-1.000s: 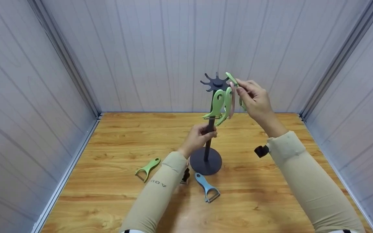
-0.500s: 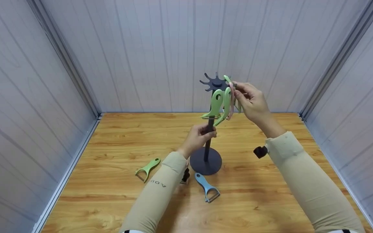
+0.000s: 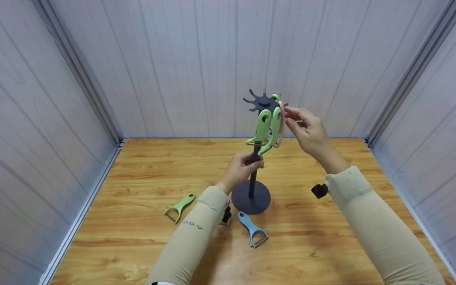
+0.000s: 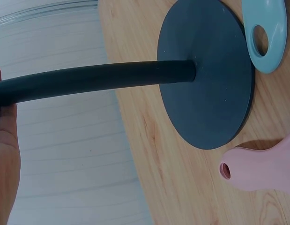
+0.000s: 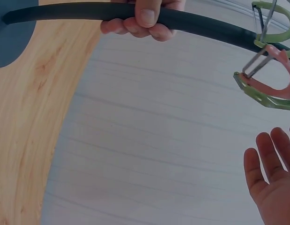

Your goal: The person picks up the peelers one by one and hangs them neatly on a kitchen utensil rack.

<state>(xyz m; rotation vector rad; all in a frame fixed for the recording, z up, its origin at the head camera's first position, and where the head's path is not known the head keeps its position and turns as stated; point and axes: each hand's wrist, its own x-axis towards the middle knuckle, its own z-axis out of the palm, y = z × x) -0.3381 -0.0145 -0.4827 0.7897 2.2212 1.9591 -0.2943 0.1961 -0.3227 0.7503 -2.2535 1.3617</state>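
Observation:
A dark display stand (image 3: 253, 186) with a round base and a ring of hooks on top stands upright. My left hand (image 3: 240, 171) grips its pole below the hanging peelers. Two green peelers, a front one (image 3: 263, 126) and one beside it (image 3: 275, 126), hang from the hooks. To their right hangs a pink peeler (image 3: 282, 126). Behind it, another green peeler (image 3: 276, 96) shows just its top at a hook. My right hand (image 3: 309, 128) is right beside the pink peeler; in the right wrist view its fingers (image 5: 271, 157) are spread, holding nothing.
On the wooden table (image 3: 141, 166) lie a green peeler (image 3: 181, 206) at left and a blue peeler (image 3: 253, 229) before the base. A second pink peeler (image 4: 266, 166) lies near the base in the left wrist view. Pale panel walls (image 3: 172, 71) enclose the table.
My right hand has brought a green peeler onto a hook behind the pink one and let go of it, drawing slightly down. The left hand keeps its grip on the pole.

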